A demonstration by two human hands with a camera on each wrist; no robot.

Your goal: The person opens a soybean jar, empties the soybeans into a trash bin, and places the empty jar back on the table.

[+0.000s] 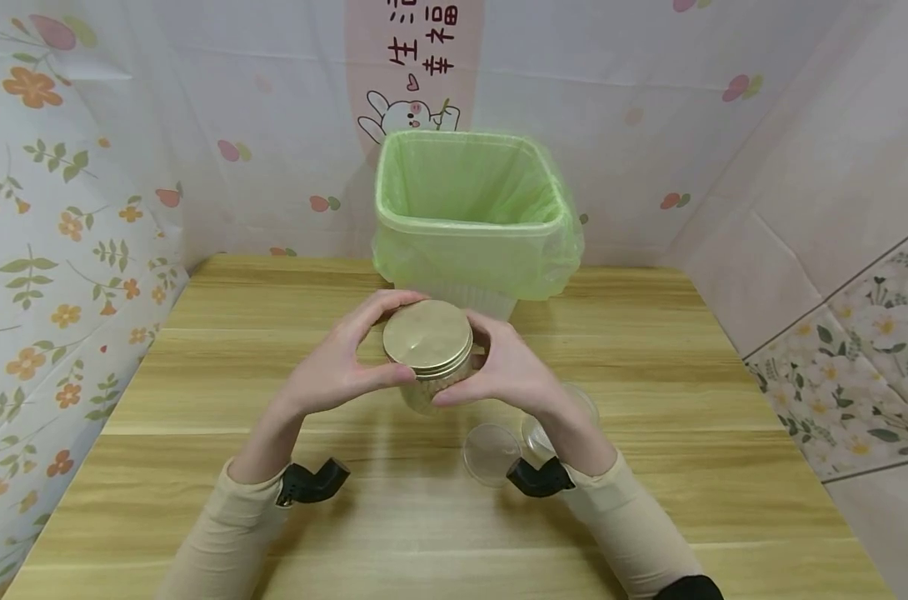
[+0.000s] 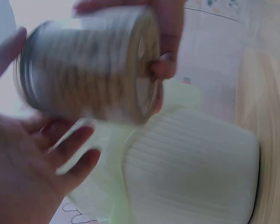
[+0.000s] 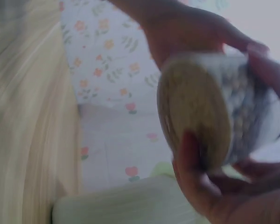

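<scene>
Both hands hold a clear jar (image 2: pixel 84 74) above the table, its round gold lid (image 1: pixel 427 333) on top. Small beige pieces fill the jar, blurred in both wrist views. My left hand (image 1: pixel 341 362) curls round the lid, thumb at the front edge and fingers at the far left side. Lower down, my right hand (image 1: pixel 510 367) grips the jar's body from the right. One of its fingers presses the jar's bottom (image 3: pixel 191 102) in the right wrist view.
Behind the jar stands a waste bin (image 1: pixel 454 292) with a light green bag (image 1: pixel 476 250) folded over its rim. Right of centre on the wooden table (image 1: pixel 379 542) lies a clear round disc (image 1: pixel 491 454). Another clear round piece (image 1: pixel 535 435) is partly hidden by my right wrist. Patterned sheets hang behind and left.
</scene>
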